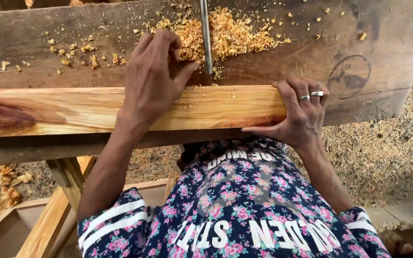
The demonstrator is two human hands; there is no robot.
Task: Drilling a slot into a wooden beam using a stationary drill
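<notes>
Both hands rest on plank [120,109], its long axis left-right: left hand [151,81] curled over far edge beside metal rod [206,36]; right hand [302,112] gripping right end.

Ahead of my hands a thin metal blade [206,36] stands upright through the workbench [388,38], ringed by a heap of shavings [225,33]; I find no passage there. The pale plank [72,109] runs along the near edge. Far left and far right of the workbench lie open.
</notes>
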